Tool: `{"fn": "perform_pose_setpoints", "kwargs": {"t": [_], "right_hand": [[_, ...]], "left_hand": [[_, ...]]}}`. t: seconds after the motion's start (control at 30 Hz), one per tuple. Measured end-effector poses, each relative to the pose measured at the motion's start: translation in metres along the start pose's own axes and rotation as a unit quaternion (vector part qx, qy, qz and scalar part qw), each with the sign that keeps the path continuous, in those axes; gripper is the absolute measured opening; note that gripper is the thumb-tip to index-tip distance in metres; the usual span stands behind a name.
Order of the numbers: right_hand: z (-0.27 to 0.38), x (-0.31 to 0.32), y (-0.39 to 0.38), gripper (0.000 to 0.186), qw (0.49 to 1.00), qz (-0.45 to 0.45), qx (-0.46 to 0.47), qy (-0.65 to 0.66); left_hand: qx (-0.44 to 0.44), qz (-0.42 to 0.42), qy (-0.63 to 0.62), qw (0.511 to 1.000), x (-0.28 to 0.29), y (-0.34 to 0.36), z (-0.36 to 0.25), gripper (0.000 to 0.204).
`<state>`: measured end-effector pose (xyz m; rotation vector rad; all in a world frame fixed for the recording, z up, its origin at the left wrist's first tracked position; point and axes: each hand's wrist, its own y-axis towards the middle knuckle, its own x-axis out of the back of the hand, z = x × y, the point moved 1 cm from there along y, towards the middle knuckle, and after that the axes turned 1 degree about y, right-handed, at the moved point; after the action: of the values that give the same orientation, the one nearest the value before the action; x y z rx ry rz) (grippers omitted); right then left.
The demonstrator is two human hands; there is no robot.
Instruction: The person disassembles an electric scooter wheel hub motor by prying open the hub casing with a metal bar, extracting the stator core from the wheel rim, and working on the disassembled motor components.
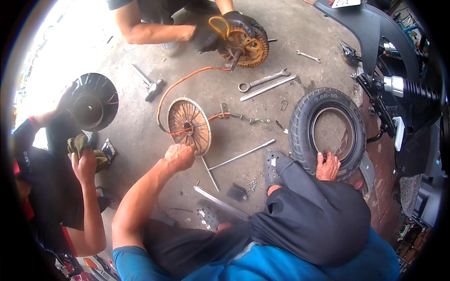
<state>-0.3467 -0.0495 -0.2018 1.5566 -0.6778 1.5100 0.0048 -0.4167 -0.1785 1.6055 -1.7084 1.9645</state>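
My left hand [179,157] is closed in a fist against the lower rim of a rusty round wheel disc [189,125] that stands on edge on the concrete. An orange cable [180,84] runs out from the disc's centre. A thin metal rod [210,173] lies on the floor just below this hand. My right hand [327,166] grips the near side of a small black tyre [327,131] lying flat, fingers curled over its inner edge. My knees and dark trousers fill the lower middle of the view.
At the top, a person's gloved hands [243,23] hold a rusty motor core [246,47]. A person at left holds a black hub cover [92,101] and a green cloth [80,145]. Spanners [262,80], a hammer [152,86], a long bar [243,154] and screws lie around. A scooter [398,89] stands right.
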Motion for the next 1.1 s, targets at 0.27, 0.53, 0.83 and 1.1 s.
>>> {"fn": "perform_pose_setpoints", "kwargs": {"t": [0.27,0.53,0.83,1.1], "right_hand": [[0.006,0.014,0.004,0.054,0.997,0.063,-0.003,0.037],[0.004,0.012,0.006,0.048,0.997,0.072,0.013,0.022],[0.001,0.011,0.008,0.041,0.997,0.076,0.027,0.004],[0.013,0.025,0.008,0.053,0.992,0.096,-0.015,0.075]], "left_hand": [[-0.020,-0.026,0.012,0.999,0.002,0.001,-0.005,0.021],[0.000,0.002,0.012,1.000,0.000,0.004,-0.002,0.024],[-0.018,-0.030,0.017,0.999,0.003,-0.001,-0.003,0.020],[-0.022,-0.033,0.014,0.999,0.004,-0.002,-0.002,0.020]]}}
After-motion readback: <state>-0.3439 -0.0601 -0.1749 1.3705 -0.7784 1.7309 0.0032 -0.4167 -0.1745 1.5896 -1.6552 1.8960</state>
